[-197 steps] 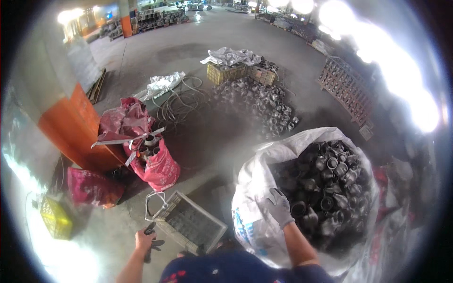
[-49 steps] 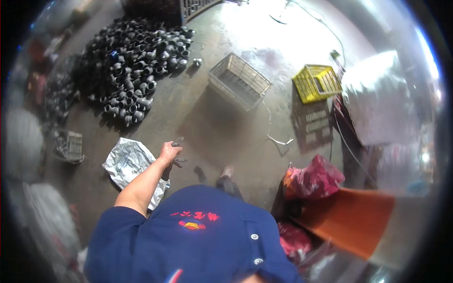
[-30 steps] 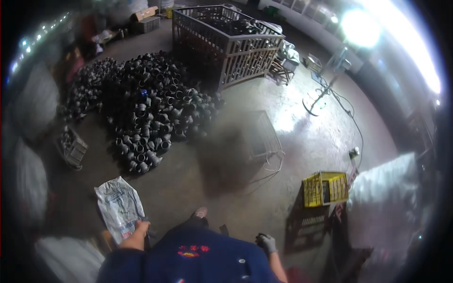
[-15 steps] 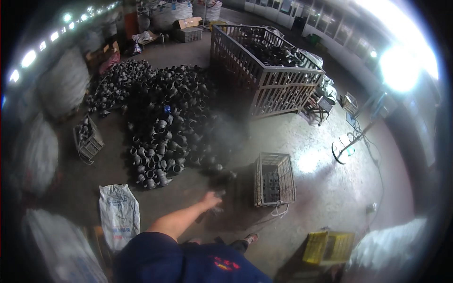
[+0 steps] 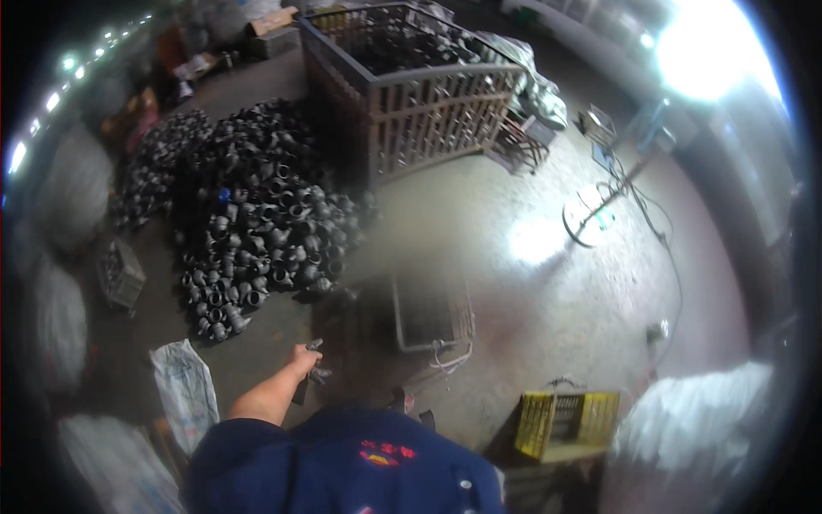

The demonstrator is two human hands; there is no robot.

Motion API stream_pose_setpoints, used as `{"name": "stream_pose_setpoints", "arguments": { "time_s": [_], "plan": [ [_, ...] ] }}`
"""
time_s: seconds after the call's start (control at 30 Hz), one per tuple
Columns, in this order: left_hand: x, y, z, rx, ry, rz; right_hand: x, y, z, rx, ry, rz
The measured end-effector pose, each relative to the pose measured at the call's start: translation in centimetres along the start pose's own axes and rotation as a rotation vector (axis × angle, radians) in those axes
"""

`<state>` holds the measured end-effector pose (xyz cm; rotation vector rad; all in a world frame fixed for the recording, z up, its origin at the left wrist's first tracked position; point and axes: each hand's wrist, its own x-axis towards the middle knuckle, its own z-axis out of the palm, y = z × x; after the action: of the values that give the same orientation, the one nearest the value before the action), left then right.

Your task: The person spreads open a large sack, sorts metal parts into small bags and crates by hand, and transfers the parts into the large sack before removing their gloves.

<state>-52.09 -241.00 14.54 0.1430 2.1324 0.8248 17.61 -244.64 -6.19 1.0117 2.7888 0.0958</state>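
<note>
My left hand (image 5: 301, 361) is closed at the end of my outstretched arm, low over the floor. Small grey, metal-looking pieces (image 5: 316, 345) stick out of its fingers, too blurred to name. Beyond it spreads a large heap of dark grey pipe-fitting-like parts (image 5: 257, 231), with a blue piece (image 5: 224, 195) on top. To the right of the hand stands a grey crate (image 5: 470, 324), its far part smeared by haze. My right hand is out of view.
A slatted metal bin (image 5: 445, 111) full of dark parts stands at the back. A yellow crate (image 5: 533, 426) and a white sack (image 5: 685, 428) sit at the lower right. At the left are a small crate (image 5: 122, 274) and a flat white bag (image 5: 186, 390). A lamp stand (image 5: 616, 193) trails cables.
The view has swung, so heap, bin and crate lie further left and higher in the picture. My left hand, still closed, also appears further left.
</note>
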Motion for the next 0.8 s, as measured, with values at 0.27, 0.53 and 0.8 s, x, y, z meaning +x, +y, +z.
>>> {"name": "stream_pose_setpoints", "arguments": {
  "time_s": [0.27,0.53,0.8],
  "plan": [
    [-0.5,10.9,7.4,-0.384,-0.262,0.150,14.8,7.1,-21.1,0.605,0.265,0.145],
    [-3.4,31.8,20.3,-0.474,-0.726,0.281,41.0,10.8,-43.3,1.965,0.187,0.738],
    [-7.1,45.1,30.0,-0.281,-1.252,0.423,53.7,16.3,-42.3,1.847,0.498,0.505]
  ]
}}
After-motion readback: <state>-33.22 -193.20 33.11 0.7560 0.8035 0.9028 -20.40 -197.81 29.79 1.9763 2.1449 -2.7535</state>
